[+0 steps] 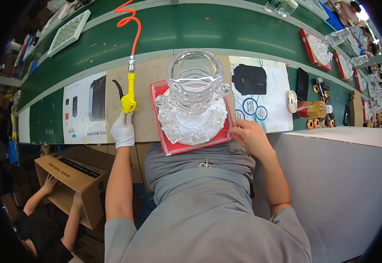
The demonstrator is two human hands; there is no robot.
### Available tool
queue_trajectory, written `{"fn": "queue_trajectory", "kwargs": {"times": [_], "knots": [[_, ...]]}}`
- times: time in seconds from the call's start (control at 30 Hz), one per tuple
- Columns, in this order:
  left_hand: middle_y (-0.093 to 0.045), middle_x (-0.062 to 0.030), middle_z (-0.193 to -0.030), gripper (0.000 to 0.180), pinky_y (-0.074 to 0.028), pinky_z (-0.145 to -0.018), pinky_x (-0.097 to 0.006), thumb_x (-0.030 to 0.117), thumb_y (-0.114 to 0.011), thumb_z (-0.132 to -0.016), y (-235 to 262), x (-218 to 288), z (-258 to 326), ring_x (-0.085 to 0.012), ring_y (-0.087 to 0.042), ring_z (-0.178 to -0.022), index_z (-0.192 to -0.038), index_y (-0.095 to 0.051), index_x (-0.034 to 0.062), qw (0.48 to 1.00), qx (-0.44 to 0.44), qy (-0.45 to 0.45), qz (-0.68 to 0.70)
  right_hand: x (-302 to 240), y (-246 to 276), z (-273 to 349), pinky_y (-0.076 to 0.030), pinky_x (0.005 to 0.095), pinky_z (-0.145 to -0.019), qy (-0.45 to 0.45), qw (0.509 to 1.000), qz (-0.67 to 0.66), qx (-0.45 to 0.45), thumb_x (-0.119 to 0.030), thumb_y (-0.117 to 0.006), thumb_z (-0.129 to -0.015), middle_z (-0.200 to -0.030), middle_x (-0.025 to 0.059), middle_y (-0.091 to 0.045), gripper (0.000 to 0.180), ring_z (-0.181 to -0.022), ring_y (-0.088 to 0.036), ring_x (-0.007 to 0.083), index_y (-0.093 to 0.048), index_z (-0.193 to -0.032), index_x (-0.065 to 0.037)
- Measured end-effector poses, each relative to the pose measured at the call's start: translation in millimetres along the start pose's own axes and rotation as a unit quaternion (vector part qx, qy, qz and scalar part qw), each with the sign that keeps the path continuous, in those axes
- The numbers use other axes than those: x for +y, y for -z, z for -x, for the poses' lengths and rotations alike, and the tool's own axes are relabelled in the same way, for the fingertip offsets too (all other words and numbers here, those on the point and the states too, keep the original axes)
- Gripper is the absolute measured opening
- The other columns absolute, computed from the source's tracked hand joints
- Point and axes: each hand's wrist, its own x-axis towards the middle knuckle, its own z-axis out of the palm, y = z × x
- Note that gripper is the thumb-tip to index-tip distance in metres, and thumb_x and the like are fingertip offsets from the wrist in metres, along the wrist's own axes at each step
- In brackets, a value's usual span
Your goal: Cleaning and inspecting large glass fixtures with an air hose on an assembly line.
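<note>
My left hand [123, 130], in a white glove, reaches up to a yellow air blow gun [130, 94]. Its fingers close at the gun's lower end, partly hidden by it; a black lever sticks out at the gun's side. My bare right hand [251, 138] pinches the lower right edge of a shallow red tray [174, 148], which sits tilted at the table's near edge, partly over my lap. In the tray lies a white round pad [191, 136] with several small clear glass pieces around a large clear glass vessel [194, 72], whose wide round mouth faces up.
A coiled orange hose [136, 37] runs from the gun across the green surface. Flattened printed cardboard [86, 107] covers the table. Rightward are a bottle of amber liquid [311, 109], copper-coloured rings and more red trays [315, 49]. Lower left, another person handles a carton [70, 173].
</note>
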Motion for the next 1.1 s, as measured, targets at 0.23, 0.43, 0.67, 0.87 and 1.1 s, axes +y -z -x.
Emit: {"fn": "queue_trajectory", "kwargs": {"times": [0.23,0.43,0.67,0.87,1.1], "knots": [[-0.065,-0.0155,-0.075,0.027,-0.047,-0.062,-0.046,0.039,-0.06,-0.094,-2,-4,1,-0.036,-0.063,-0.07,-0.105,-0.068,0.0159,1.0,0.001,-0.008,0.004,-6,0,-6,-0.045,0.0331,-0.076,0.091,0.986,0.134,-0.038,-0.009,-0.066,-0.076,-0.092,0.0018,-0.06,0.011,-0.09,-0.06,0.017,-0.069,-0.086,-0.012],[-0.064,-0.0153,-0.074,0.027,-0.047,-0.061,-0.047,0.04,-0.061,-0.093,-4,-7,1,-0.0363,-0.062,-0.069,-0.104,-0.069,0.0168,1.0,-0.001,0.003,-0.001,0,-5,-7,-0.046,0.0325,-0.076,0.13,0.976,0.162,-0.061,-0.011,-0.065,-0.078,-0.09,0.0028,-0.058,0.007,-0.089,-0.061,0.0186,-0.063,-0.084,-0.009],[-0.064,-0.0152,-0.073,0.026,-0.047,-0.061,-0.047,0.039,-0.062,-0.093,-7,-11,2,-0.0362,-0.062,-0.069,-0.104,-0.069,0.0166,1.0,0.001,0.004,-0.002,6,-9,-20,-0.05,0.0337,-0.069,0.154,0.969,0.174,-0.086,-0.012,-0.063,-0.077,-0.086,0.0061,-0.056,0.009,-0.083,-0.063,0.0203,-0.059,-0.083,-0.006],[-0.064,-0.0149,-0.073,0.026,-0.047,-0.061,-0.046,0.038,-0.062,-0.093,-4,-9,0,-0.0355,-0.062,-0.069,-0.105,-0.069,0.0166,1.0,0.002,-0.011,-0.01,4,-20,-15,-0.052,0.0364,-0.059,0.094,0.993,0.073,-0.018,-0.011,-0.065,-0.081,-0.088,0.0078,-0.054,0.013,-0.078,-0.063,0.0247,-0.057,-0.089,-0.004],[-0.068,-0.018,-0.083,0.032,-0.048,-0.066,-0.042,0.035,-0.061,-0.095,0,-4,0,-0.0347,-0.065,-0.074,-0.119,-0.067,0.0149,0.998,-0.05,0.026,-0.01,17,-9,13,-0.05,0.0302,-0.062,-0.08,0.987,-0.123,0.068,-0.001,-0.063,-0.087,-0.089,0.0094,-0.059,0.011,-0.074,-0.063,0.0212,-0.057,-0.096,-0.002]]}}
